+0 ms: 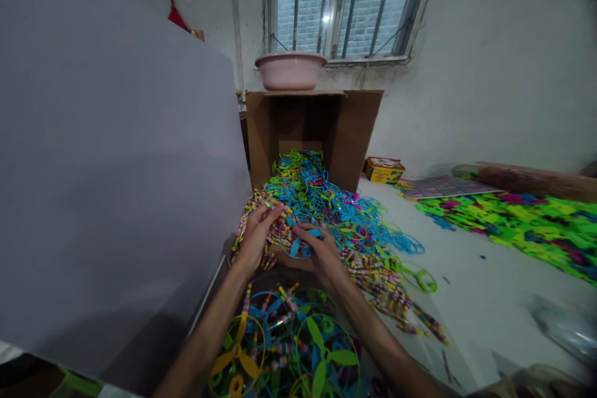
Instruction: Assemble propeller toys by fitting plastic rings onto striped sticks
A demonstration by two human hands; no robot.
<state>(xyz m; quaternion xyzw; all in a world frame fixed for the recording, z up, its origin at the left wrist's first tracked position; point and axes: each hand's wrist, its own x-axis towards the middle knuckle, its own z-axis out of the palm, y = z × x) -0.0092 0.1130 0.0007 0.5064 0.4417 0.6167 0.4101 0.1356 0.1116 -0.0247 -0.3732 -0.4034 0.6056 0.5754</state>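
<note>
Smooth plastic propeller ring (295, 247), matt cardboard box (358, 130), smooth plastic basin (291, 72), matt wall (489, 74)

Seemingly a makeshift workshop: blue and green plastic propeller rings (303, 181) spill from a brown cardboard carton (358, 127) at centre, neon-green plastic pieces (527, 224) lie heaped at right, and a barred rectangular window (342, 3) breaks the stained whitish wall (504, 68) at top.

Left hand (258, 229) and right hand (321, 247) are bare, like both slender forearms (217, 314).
</note>
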